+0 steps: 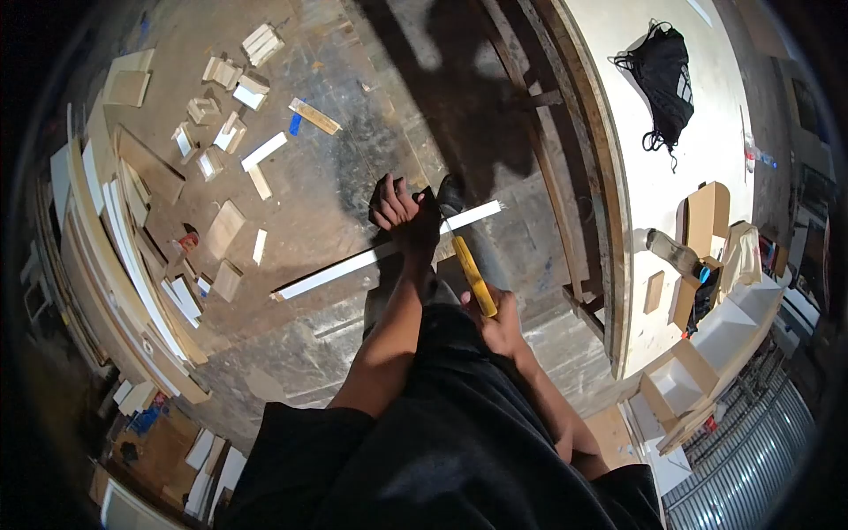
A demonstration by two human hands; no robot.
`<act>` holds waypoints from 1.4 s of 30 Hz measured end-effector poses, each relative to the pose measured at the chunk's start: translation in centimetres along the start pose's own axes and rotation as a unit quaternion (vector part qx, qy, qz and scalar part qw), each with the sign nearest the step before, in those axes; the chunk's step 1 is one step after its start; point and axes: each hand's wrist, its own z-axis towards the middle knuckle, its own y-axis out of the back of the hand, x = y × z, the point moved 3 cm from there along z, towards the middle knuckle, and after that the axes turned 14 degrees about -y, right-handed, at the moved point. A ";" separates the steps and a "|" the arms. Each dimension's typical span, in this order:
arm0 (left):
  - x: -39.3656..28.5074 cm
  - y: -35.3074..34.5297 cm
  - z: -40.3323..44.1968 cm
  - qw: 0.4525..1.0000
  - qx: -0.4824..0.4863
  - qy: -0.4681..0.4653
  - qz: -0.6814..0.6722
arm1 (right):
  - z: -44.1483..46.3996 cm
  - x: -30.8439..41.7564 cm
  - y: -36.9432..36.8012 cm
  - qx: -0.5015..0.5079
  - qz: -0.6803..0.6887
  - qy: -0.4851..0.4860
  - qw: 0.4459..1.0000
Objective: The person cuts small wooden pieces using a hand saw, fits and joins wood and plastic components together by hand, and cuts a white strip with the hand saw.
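Observation:
A long white-faced strip of wood [340,272] lies slantwise across the floor in front of me, passing near my feet. Over it is my left hand [402,212], its fingers curled and partly in shadow; whatever they may hold is hidden. My right hand [500,325], close to my body, is closed round the lower end of a yellow-handled tool [473,274]. A thin metal part of this tool reaches up toward my left hand, but its exact kind is unclear. One dark shoe [451,193] shows just beyond the strip.
Several small wooden blocks [262,44] and offcuts [224,231] are scattered on the floor at left. Boards [110,234] lean along the left side. A pale tabletop [658,185] at right bears a black strapped item [662,84], a clear bottle [673,252] and a cardboard box [705,216].

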 end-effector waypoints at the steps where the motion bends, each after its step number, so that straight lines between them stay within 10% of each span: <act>1: 0.0 0.0 -0.1 1.000 0.000 0.000 0.000 | -0.2 0.1 -0.2 0.001 0.000 0.000 1.000; 42: 0.5 -1.2 -1.6 0.999 -0.007 0.033 0.031 | -0.7 1.0 0.6 -0.064 0.028 0.025 0.997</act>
